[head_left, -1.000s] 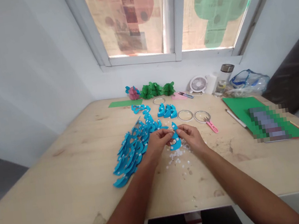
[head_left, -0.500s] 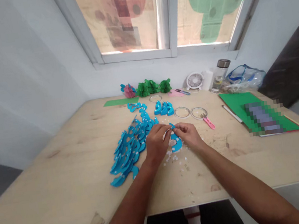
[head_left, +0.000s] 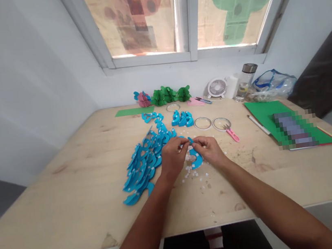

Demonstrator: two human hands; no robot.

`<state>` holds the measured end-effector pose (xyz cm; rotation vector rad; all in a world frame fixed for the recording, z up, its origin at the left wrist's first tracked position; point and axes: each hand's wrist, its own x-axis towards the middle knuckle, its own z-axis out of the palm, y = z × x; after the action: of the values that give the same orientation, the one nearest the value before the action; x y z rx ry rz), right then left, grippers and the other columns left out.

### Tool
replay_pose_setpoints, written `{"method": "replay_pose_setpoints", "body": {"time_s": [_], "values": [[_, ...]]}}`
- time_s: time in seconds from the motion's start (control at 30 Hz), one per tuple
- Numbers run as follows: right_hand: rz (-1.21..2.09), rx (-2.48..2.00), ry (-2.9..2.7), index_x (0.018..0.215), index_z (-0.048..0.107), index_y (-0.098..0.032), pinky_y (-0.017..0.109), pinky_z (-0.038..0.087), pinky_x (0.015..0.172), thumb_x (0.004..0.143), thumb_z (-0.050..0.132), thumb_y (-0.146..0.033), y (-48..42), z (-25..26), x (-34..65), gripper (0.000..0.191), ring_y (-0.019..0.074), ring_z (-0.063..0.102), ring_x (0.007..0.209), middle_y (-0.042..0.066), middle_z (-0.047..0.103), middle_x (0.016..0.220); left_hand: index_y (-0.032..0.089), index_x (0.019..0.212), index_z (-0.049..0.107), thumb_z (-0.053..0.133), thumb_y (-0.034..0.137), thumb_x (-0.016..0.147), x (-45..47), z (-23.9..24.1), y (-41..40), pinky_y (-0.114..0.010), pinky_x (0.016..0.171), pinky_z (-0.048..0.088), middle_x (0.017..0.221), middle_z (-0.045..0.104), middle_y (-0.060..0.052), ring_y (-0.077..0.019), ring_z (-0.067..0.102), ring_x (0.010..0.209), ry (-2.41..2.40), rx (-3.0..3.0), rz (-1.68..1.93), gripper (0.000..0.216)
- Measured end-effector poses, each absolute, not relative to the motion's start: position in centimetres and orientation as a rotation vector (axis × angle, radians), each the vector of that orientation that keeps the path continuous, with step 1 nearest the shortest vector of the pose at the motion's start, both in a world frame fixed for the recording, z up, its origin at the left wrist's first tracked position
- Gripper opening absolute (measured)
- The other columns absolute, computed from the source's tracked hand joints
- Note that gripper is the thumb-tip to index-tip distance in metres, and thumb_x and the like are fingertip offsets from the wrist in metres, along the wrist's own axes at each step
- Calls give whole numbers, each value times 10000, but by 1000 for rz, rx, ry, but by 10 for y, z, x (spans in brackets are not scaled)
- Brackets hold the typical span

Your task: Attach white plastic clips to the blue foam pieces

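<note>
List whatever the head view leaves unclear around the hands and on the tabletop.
- Head view: the middle of the worked blue paper piece, partly covered by the fingers.
- Head view: exactly what the left hand pinches at its fingertips; too small.
- Head view: the number of pieces in the blue pile; they overlap, and the left hand and forearm cover its near right side.
- Head view: the object on the green sheet, pixelated.

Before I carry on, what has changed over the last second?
The left hand has moved its fingertips from beside the middle of the curved blue piece to its far tip, close to those of the right hand. Both hands have hold of it in each picture. The blue pile, pink-handled snips and white fan stayed put.
</note>
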<state>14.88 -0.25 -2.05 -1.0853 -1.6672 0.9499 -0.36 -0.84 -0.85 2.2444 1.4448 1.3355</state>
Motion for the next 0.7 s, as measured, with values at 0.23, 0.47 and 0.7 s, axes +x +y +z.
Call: {"method": "replay_pose_setpoints", "body": {"time_s": [0.23, 0.47, 0.7], "values": [[929, -1107, -1695, 764, 692, -143, 212, 312, 470, 772, 525, -341, -3, -20, 149, 259, 100, 384, 504, -25, 433, 525, 167, 790, 632, 504, 209, 801, -2, -8, -9, -253, 655, 449, 776, 668, -46, -152, 600, 704, 1443, 2142, 1296, 136], [1091, -1074, -1577, 763, 674, -135, 214, 330, 472, 761, 539, -354, 1, -27, 149, 257, 95, 407, 494, -12, 499, 577, 177, 812, 625, 478, 210, 805, -2, -8, -8, -254, 681, 459, 817, 672, -40, -148, 606, 740, 1396, 2083, 1302, 151], [992, -1112, -1650, 768, 678, -143, 211, 310, 465, 755, 528, -337, 2, -28, 149, 246, 94, 382, 484, -26, 463, 538, 178, 759, 643, 535, 260, 778, 1, -7, -10, -240, 619, 454, 768, 685, -33, -139, 605, 668, 1453, 2016, 1301, 137]]}}
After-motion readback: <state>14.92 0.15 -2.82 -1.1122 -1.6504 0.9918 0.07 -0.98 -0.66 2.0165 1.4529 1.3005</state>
